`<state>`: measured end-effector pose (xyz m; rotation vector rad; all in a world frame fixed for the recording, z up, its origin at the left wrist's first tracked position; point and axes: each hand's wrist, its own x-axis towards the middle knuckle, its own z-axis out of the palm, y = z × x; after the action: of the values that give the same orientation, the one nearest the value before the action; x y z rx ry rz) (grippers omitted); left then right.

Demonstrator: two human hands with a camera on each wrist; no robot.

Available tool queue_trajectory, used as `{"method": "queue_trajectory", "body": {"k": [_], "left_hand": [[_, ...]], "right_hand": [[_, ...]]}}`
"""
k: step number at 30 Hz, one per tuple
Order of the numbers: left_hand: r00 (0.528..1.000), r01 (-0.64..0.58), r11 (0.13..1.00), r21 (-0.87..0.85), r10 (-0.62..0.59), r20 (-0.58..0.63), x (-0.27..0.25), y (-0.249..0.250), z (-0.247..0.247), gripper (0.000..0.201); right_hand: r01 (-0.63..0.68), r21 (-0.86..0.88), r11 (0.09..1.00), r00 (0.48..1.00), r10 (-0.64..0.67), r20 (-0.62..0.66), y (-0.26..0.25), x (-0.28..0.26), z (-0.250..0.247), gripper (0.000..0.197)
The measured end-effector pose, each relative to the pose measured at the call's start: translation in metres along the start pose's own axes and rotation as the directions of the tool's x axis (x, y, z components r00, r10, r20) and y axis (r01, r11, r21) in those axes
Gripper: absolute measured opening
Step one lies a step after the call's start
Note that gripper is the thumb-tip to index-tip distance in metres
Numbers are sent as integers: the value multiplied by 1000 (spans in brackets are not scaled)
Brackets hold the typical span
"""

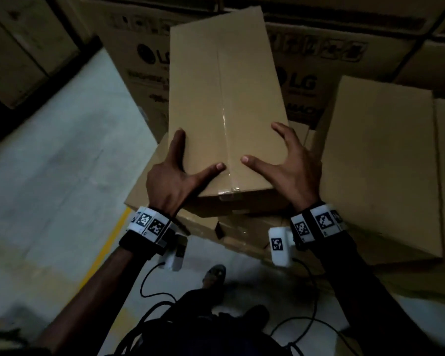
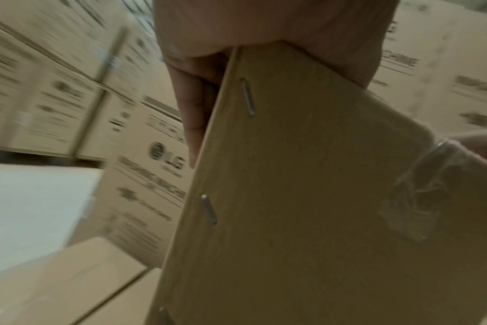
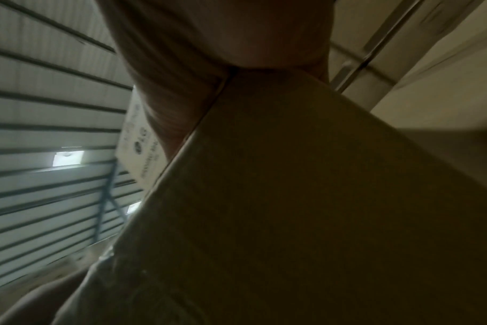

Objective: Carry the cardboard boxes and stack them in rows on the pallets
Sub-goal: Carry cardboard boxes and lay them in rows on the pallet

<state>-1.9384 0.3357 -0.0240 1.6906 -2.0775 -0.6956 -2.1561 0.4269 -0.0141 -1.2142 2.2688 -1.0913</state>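
I hold a long plain cardboard box (image 1: 224,98) by its near end, its taped seam running away from me. My left hand (image 1: 175,173) grips the near left corner, thumb on top and fingers along the left side. My right hand (image 1: 285,165) grips the right edge, thumb and one finger on top, the other fingers over the side. The left wrist view shows the box's stapled side (image 2: 306,198) with my fingers (image 2: 195,110) laid against it. In the right wrist view the box (image 3: 292,220) fills the frame under my palm (image 3: 195,66).
Beneath the held box lies another plain box (image 1: 149,191), and a taller plain box (image 1: 380,163) stands to the right. Big printed LG cartons (image 1: 144,73) form a wall behind. Grey floor (image 1: 49,163) with a yellow line (image 1: 111,242) lies to the left.
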Motion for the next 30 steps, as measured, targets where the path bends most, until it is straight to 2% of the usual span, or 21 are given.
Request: {"method": "queue_trajectory", "body": {"k": [9, 14, 19, 24, 26, 30], "left_hand": [[980, 157, 988, 3, -156, -120, -6, -68, -52, 119], [952, 237, 971, -34, -239, -191, 9, -129, -89, 119], [905, 320, 946, -57, -323, -278, 30, -212, -142, 120], [828, 421, 902, -94, -424, -366, 47, -291, -197, 118], [784, 462, 878, -123, -469, -407, 51, -320, -218, 118], [708, 538, 828, -159, -546, -447, 58, -370, -253, 122]], "right_hand": [[129, -44, 991, 977, -119, 176, -65, 3, 60, 97], [205, -34, 978, 941, -187, 281, -121, 13, 124, 96], [307, -28, 951, 893, -278, 353, -194, 20, 214, 100], [429, 2, 903, 810, -386, 441, -272, 23, 305, 97], [477, 30, 878, 770, -434, 467, -300, 21, 341, 96], [517, 88, 852, 705, -482, 521, -346, 17, 406, 98]]}}
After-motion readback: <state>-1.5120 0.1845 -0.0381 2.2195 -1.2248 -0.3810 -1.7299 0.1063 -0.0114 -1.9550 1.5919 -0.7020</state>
